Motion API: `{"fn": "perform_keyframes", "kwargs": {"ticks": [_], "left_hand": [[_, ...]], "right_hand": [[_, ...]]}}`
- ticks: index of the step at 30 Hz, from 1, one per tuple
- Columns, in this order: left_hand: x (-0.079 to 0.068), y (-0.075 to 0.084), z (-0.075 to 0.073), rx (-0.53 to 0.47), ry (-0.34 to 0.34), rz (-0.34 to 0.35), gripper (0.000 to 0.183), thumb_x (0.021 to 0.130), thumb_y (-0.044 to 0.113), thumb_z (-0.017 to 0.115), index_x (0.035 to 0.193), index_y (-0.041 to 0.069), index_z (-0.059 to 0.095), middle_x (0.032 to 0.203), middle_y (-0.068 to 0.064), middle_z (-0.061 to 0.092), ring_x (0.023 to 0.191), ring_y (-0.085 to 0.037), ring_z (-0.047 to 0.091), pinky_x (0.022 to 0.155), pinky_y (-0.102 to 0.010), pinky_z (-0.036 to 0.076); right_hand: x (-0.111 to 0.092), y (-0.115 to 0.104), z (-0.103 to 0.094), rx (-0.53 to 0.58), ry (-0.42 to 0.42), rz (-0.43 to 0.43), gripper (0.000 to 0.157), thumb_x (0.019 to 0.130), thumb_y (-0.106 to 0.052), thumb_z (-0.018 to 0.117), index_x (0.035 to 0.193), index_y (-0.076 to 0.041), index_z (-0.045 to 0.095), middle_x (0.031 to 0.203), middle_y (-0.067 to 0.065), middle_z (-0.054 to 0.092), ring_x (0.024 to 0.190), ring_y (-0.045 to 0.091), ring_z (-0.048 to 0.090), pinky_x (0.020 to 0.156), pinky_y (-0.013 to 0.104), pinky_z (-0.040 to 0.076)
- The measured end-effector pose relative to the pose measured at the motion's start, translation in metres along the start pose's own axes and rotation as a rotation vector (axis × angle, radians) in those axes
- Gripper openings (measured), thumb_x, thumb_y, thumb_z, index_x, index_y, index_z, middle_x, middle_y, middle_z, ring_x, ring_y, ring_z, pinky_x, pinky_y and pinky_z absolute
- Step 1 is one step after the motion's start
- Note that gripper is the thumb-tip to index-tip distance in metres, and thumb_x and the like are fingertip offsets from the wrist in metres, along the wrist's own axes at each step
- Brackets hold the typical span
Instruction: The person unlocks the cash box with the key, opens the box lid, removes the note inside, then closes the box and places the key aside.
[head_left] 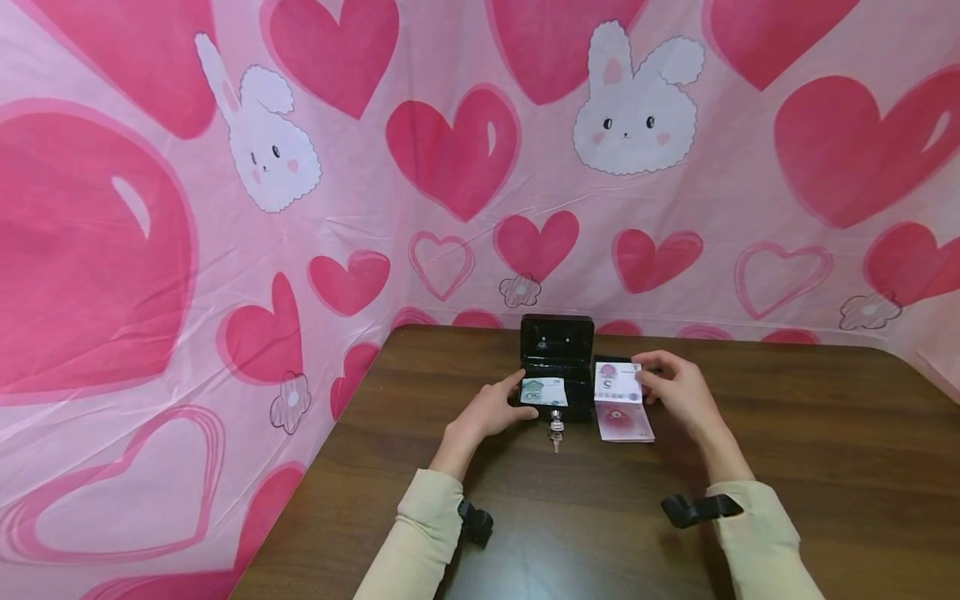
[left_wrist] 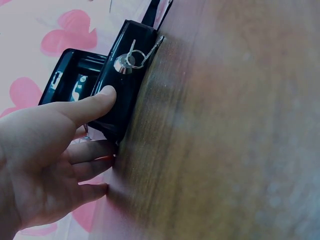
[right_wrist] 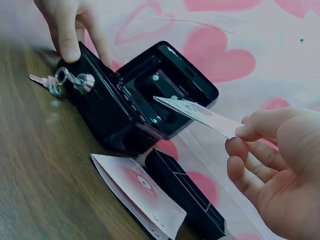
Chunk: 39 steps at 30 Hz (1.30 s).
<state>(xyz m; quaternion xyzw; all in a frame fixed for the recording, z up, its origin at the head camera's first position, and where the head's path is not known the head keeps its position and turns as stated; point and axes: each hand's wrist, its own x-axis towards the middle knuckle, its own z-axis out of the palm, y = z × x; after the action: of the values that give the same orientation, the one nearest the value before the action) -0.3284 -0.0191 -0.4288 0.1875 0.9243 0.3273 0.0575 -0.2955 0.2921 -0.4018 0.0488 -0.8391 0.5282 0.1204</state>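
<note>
A black cash box (head_left: 577, 408) stands with its lid (head_left: 557, 338) raised, a key ring with keys (head_left: 556, 442) hanging from its front lock. My left hand (head_left: 491, 408) grips the box's left front corner, thumb (left_wrist: 100, 102) on the front face and fingers at the side. Inside the box lies a green banknote (head_left: 543, 392) marked 50. Thumb and fingertips of my right hand (head_left: 675, 387) pinch a pale purple banknote (head_left: 617, 382) marked 5, held up just right of the box. Below it on the table lies a folded pink banknote stack (right_wrist: 142, 187).
A black compartment tray (right_wrist: 187, 195) lies right of the box, beside the pink notes. The brown wooden table (head_left: 810, 467) ends at a pink cloth (head_left: 450, 167) with hearts and rabbits. Black wrist cameras (head_left: 476, 523) sit on both sleeves.
</note>
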Motion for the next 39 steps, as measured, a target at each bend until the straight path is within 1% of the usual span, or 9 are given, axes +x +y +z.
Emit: {"fn": "perform_keyframes", "kwargs": {"ticks": [4,8,11,13,16,20,24,32,39], "left_hand": [[0.000,0.000,0.000,0.001,0.003,0.000,0.078,0.090,0.043,0.070,0.156,0.018,0.034,0.142,-0.014,0.058,0.132,-0.028,0.054,0.112,-0.047,0.041],[0.000,0.000,0.000,0.002,0.002,-0.002,0.079,0.090,0.044,0.070,0.156,0.018,0.034,0.142,-0.014,0.057,0.132,-0.028,0.054,0.112,-0.048,0.041],[0.000,0.000,0.000,-0.003,0.000,-0.006,0.078,0.090,0.043,0.070,0.156,0.019,0.034,0.143,-0.014,0.057,0.133,-0.028,0.053,0.112,-0.048,0.041],[0.000,0.000,0.000,-0.004,0.000,-0.008,0.078,0.090,0.043,0.070,0.156,0.019,0.034,0.143,-0.014,0.056,0.133,-0.028,0.053,0.112,-0.049,0.040],[0.001,0.000,0.001,-0.003,-0.002,-0.013,0.079,0.090,0.043,0.069,0.156,0.020,0.033,0.144,-0.014,0.056,0.133,-0.028,0.052,0.113,-0.049,0.040],[0.001,-0.001,0.001,0.002,-0.001,-0.012,0.079,0.090,0.044,0.070,0.156,0.019,0.034,0.143,-0.014,0.057,0.133,-0.028,0.053,0.113,-0.048,0.040],[0.001,-0.001,0.002,0.002,0.001,-0.008,0.078,0.090,0.043,0.070,0.156,0.019,0.034,0.143,-0.014,0.057,0.132,-0.028,0.053,0.112,-0.048,0.041],[0.001,-0.001,0.002,-0.005,-0.003,-0.014,0.078,0.090,0.044,0.069,0.156,0.021,0.033,0.145,-0.013,0.056,0.133,-0.027,0.052,0.113,-0.049,0.040],[0.001,-0.001,0.001,-0.003,0.000,-0.009,0.079,0.090,0.044,0.069,0.156,0.020,0.034,0.144,-0.014,0.056,0.134,-0.029,0.052,0.113,-0.050,0.040]], "right_hand": [[0.000,0.004,-0.006,-0.006,-0.018,0.016,0.033,0.097,-0.011,0.061,0.125,0.005,0.060,0.096,0.007,0.062,0.067,0.014,0.060,0.062,0.033,0.057],[-0.002,0.008,-0.012,-0.018,-0.065,0.056,0.035,0.098,-0.014,0.059,0.127,0.005,0.059,0.096,0.011,0.063,0.071,0.013,0.060,0.065,0.031,0.058],[-0.003,0.010,-0.016,-0.045,-0.097,0.070,0.036,0.099,-0.017,0.058,0.128,0.004,0.059,0.099,0.017,0.063,0.074,0.016,0.062,0.068,0.031,0.058],[-0.003,0.012,-0.019,-0.062,-0.109,0.069,0.036,0.099,-0.018,0.058,0.128,0.004,0.059,0.102,0.018,0.064,0.077,0.020,0.063,0.069,0.033,0.058],[-0.005,0.013,-0.023,-0.100,-0.117,0.073,0.036,0.100,-0.020,0.058,0.128,0.002,0.060,0.112,0.023,0.063,0.081,0.022,0.063,0.071,0.032,0.058],[-0.007,0.016,-0.029,-0.131,-0.128,0.086,0.038,0.100,-0.024,0.057,0.129,0.001,0.059,0.116,0.024,0.063,0.080,0.019,0.062,0.073,0.032,0.057],[-0.007,0.020,-0.036,-0.136,-0.141,0.087,0.040,0.099,-0.023,0.059,0.129,0.003,0.059,0.111,0.022,0.064,0.078,0.017,0.062,0.072,0.034,0.057],[-0.009,0.026,-0.045,-0.127,-0.161,0.068,0.035,0.099,-0.019,0.060,0.125,0.005,0.061,0.096,0.011,0.067,0.074,0.015,0.062,0.068,0.034,0.058],[-0.009,0.029,-0.046,-0.160,-0.166,0.091,0.036,0.099,-0.021,0.060,0.125,0.004,0.062,0.097,0.015,0.066,0.075,0.016,0.061,0.066,0.033,0.056]]}}
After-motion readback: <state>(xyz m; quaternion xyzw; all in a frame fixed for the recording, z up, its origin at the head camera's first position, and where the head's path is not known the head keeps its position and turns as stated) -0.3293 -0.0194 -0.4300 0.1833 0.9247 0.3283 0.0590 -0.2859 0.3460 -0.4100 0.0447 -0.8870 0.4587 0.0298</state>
